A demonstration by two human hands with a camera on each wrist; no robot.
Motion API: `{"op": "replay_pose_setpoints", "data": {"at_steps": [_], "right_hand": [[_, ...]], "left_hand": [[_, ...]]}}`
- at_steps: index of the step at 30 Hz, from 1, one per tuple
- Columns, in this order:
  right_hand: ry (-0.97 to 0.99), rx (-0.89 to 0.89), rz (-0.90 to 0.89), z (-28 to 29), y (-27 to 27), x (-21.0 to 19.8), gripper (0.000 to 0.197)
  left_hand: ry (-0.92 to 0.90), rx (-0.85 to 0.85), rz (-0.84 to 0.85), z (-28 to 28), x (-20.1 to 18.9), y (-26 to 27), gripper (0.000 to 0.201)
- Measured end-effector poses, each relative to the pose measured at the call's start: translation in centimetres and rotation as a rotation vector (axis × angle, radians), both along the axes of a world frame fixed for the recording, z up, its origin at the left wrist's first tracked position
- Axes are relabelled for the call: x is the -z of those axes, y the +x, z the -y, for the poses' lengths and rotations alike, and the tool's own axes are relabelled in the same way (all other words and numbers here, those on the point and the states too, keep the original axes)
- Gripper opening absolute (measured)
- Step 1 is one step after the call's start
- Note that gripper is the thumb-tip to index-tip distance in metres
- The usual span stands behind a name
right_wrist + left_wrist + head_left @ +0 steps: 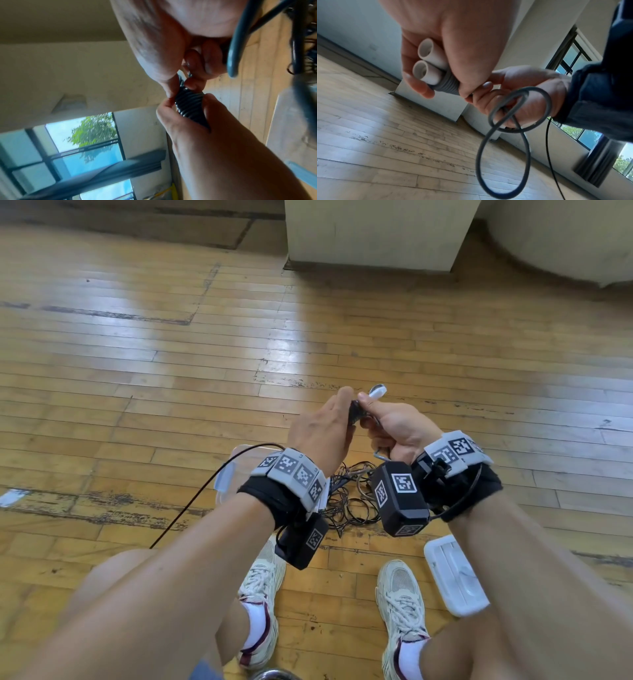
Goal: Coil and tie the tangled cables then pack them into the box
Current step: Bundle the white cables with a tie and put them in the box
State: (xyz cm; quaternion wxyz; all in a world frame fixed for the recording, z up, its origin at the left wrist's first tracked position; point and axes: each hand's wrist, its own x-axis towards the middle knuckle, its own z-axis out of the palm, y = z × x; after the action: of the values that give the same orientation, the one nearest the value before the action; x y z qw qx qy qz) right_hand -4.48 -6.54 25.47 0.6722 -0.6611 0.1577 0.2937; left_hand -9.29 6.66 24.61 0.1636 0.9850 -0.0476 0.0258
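A grey cable, with its two white plug ends (376, 392) side by side, is held up over the floor between both hands. My left hand (342, 414) grips the plug ends (428, 63) and the tight grey wraps (447, 85) wound just below them. My right hand (371, 414) pinches the cable right next to those wraps (188, 106), and a loose loop (527, 148) hangs from its fingers. A tangle of thin dark cables (346, 498) lies on the floor below my wrists. The clear plastic box (236, 455) stands beside it, mostly hidden by my left wrist.
A white box lid (452, 573) lies on the wooden floor by my right shoe (400, 604). A thin black lead (205, 491) runs from my left wrist down to the left. A pale pillar base (370, 234) stands further ahead.
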Motion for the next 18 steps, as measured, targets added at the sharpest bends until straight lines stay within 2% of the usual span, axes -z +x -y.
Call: {"op": "replay_pose_setpoints", "data": {"at_steps": [3, 6, 8, 9, 11, 15, 18], "right_hand": [[0.065, 0.010, -0.020, 0.6, 0.3, 0.2, 0.030], [0.097, -0.022, -0.042, 1.1, 0.7, 0.3, 0.029], [0.158, -0.045, -0.055, 1.4, 0.8, 0.4, 0.029], [0.183, -0.056, -0.050, 1.5, 0.9, 0.3, 0.029], [0.197, -0.069, -0.028, 1.2, 0.9, 0.3, 0.028], [0.138, -0.084, 0.035, 0.5, 0.6, 0.3, 0.025], [0.026, -0.096, 0.074, 0.2, 0.4, 0.1, 0.024]], "left_hand": [[-0.181, -0.016, -0.152, 0.2, -0.7, 0.2, 0.036], [-0.637, 0.040, -0.415, -0.6, -1.2, 1.1, 0.032], [-0.876, 0.008, -0.483, -1.6, -1.3, 1.6, 0.037], [-0.927, -0.013, -0.487, -2.0, -1.2, 1.7, 0.040], [-0.870, 0.000, -0.450, -2.4, -1.3, 1.8, 0.040], [-0.516, 0.140, -0.274, -2.1, -1.0, 1.6, 0.033], [-0.365, 0.116, -0.208, -2.0, -0.2, 1.5, 0.032]]}}
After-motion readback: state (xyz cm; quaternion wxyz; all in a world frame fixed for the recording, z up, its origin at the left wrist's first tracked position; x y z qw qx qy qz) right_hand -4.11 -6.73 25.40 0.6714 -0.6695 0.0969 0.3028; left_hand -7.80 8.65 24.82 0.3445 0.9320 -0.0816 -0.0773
